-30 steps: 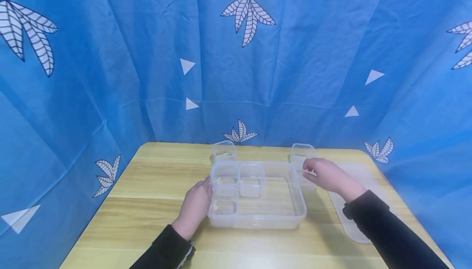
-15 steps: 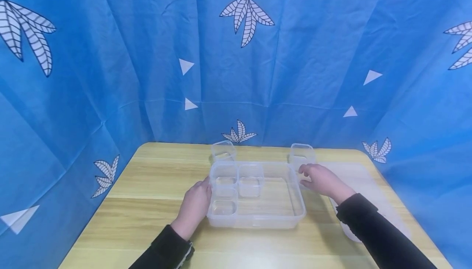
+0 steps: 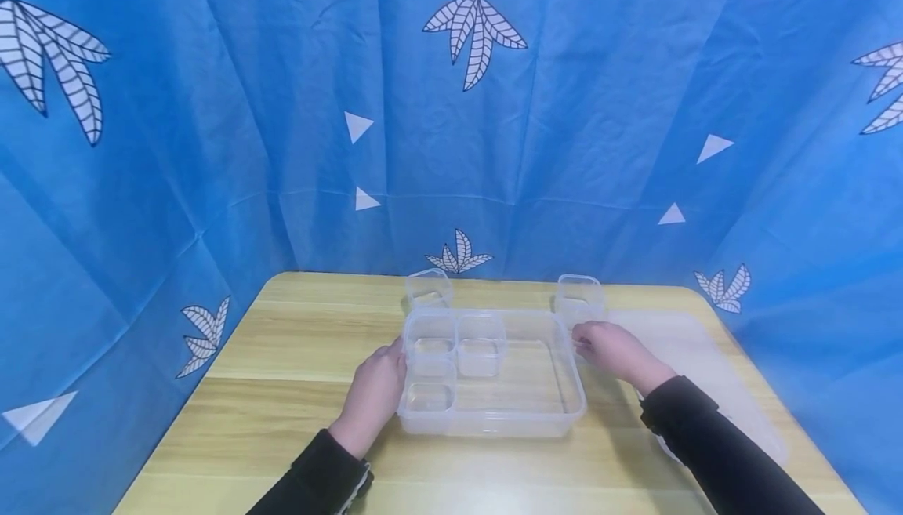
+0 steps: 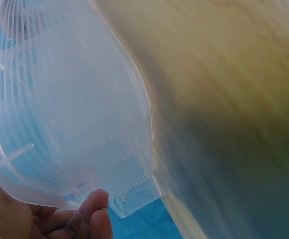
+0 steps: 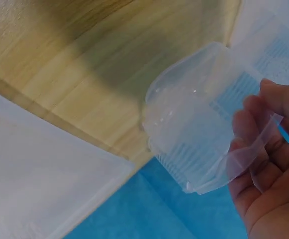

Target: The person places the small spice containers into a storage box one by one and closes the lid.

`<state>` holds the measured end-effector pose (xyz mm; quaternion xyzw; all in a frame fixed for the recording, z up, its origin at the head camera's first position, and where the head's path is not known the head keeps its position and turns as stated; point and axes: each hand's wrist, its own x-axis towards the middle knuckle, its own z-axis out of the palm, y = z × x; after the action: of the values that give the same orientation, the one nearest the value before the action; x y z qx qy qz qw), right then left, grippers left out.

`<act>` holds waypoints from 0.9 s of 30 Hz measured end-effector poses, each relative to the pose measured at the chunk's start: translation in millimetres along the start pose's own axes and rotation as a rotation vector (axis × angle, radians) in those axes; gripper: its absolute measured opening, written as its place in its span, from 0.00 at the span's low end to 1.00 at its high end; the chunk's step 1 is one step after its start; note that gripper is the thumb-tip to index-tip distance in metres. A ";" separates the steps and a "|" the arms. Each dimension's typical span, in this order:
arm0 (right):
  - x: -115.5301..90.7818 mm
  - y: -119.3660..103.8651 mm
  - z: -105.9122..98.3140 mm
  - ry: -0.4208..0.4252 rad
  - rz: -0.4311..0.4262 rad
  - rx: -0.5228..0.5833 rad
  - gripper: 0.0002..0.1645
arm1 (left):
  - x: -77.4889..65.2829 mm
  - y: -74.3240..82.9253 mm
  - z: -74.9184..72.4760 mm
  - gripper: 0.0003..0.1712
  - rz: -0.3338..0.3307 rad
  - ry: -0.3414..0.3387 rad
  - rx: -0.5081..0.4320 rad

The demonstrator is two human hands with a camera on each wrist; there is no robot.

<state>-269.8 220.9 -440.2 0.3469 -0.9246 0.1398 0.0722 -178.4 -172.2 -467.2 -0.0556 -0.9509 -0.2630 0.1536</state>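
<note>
A large clear plastic box (image 3: pixel 494 424) sits on the wooden table, with three small clear containers inside, two along its left side and one beside the back one. My left hand (image 3: pixel 375 393) holds the box's left wall; the left wrist view shows curled fingers (image 4: pixel 98 211) against the plastic. Just right of the box, my right hand (image 3: pixel 615 352) pinches the wall of another small clear container (image 5: pixel 189 119). In the head view that container is mostly hidden by the hand. Behind it stands a further small container (image 3: pixel 580 295).
One more small container (image 3: pixel 429 289) stands behind the box at the back left. A flat translucent lid (image 3: pixel 734 397) lies on the table at the right, partly under the right forearm. A blue patterned curtain (image 3: pixel 451 146) hangs around the table's back and sides.
My right hand has moved slightly left and down, and its fingers have closed on the small container beside the box. The left hand stays on the box.
</note>
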 end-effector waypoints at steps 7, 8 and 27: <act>-0.6 -0.6 -9.3 -0.004 -0.006 0.032 0.20 | 0.5 -0.6 0.3 0.22 0.030 0.018 0.036; -0.7 -0.9 -11.1 -0.008 -0.002 0.036 0.19 | 0.2 -0.6 0.2 0.22 0.030 0.017 0.038; 3.3 -29.5 -63.7 -0.029 0.033 -0.010 0.15 | 0.6 -1.0 -0.4 0.21 0.059 0.032 0.066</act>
<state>-250.5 217.3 -372.8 0.3330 -0.9319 0.1312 0.0584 -179.1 -173.3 -467.1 -0.0742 -0.9544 -0.2275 0.1783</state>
